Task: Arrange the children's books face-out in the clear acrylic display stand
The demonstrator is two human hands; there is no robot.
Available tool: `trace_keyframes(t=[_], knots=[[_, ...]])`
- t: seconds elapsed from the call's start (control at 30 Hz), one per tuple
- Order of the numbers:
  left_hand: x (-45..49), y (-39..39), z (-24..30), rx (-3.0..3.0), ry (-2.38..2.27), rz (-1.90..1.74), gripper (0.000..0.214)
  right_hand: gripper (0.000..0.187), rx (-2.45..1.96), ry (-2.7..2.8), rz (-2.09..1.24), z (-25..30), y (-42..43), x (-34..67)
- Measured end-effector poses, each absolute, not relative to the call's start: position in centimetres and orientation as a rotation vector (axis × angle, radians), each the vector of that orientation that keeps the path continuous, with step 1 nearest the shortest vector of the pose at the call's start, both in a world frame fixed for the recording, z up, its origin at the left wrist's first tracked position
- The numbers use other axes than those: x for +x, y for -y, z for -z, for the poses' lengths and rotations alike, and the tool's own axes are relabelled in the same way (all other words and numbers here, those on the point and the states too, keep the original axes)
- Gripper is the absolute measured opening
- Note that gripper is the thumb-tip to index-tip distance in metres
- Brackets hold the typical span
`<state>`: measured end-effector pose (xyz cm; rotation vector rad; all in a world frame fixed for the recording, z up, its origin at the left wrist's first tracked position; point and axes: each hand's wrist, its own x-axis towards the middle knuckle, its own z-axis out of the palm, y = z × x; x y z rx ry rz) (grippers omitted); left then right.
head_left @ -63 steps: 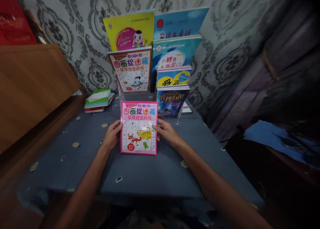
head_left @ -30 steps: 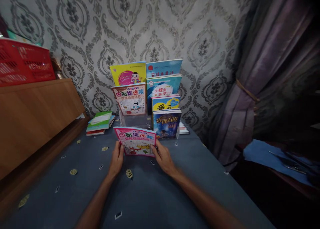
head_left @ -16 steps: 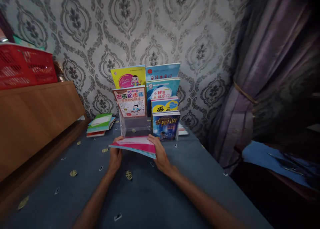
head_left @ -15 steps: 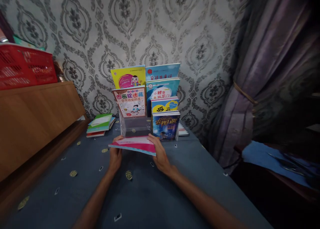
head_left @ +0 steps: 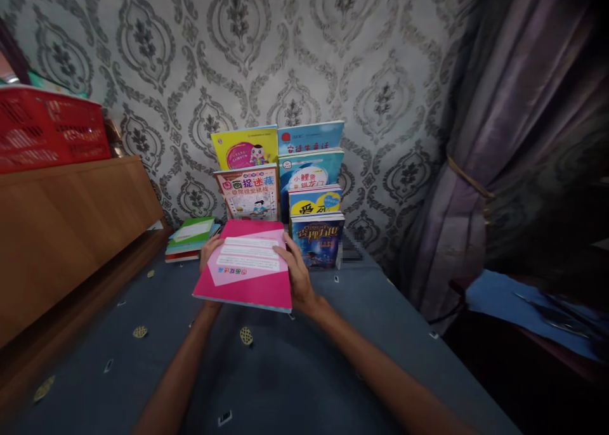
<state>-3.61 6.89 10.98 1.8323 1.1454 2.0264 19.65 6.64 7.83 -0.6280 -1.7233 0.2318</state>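
A pink book (head_left: 247,289), tilted with its pink cover facing me, is held between both hands above the bed-like blue surface. My left hand (head_left: 209,252) grips its left edge, fingers partly hidden beneath. On the right edge, my right hand (head_left: 299,273) has its thumb over the cover. Behind the book stands a tiered rack of upright books: a yellow book (head_left: 245,148) and a brown-bordered picture book (head_left: 252,194) on the left; light-blue book (head_left: 311,137), teal book (head_left: 311,168), yellow-and-blue book (head_left: 314,201) and dark blue book (head_left: 318,241) on the right.
A small stack of books (head_left: 193,235) lies left of the rack. Further left is a wooden cabinet (head_left: 76,226) with a red basket (head_left: 52,127) on it. A tied curtain (head_left: 471,168) hangs at the right, above a blue cloth (head_left: 528,311).
The pink book has tipped up from nearly edge-on, so its cover now shows and it hides the rack's lower left tier. Both hands have turned with it, still gripping its sides.
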Motion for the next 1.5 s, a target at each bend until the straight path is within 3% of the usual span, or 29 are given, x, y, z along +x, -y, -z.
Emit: trace_keyframes(t=[0.13,0.4,0.73,1.03,1.5], knots=[[-3.0,-8.4,-12.3,2.031,-1.075,-2.294,0.044,0.043,-0.589,1.642,-0.200,-9.9,-8.2,19.0],[-1.5,-9.7,-15.2,1.972,-1.084,-2.314,0.045,0.046,-0.504,1.576,-0.038,-13.3,-10.8,18.5],[-1.4,-12.9,-18.1,1.989,-1.291,-2.254,0.036,0.047,-0.606,1.452,-0.079,-17.3,-13.3,17.9],[-2.3,-15.3,-18.4,2.079,-1.520,-2.213,0.037,0.056,-0.603,1.462,-0.192,-16.3,-14.8,16.5],[-3.8,-18.7,-20.3,2.160,-1.623,-2.066,0.027,0.061,-0.803,1.679,0.092,-15.0,-17.7,18.1]])
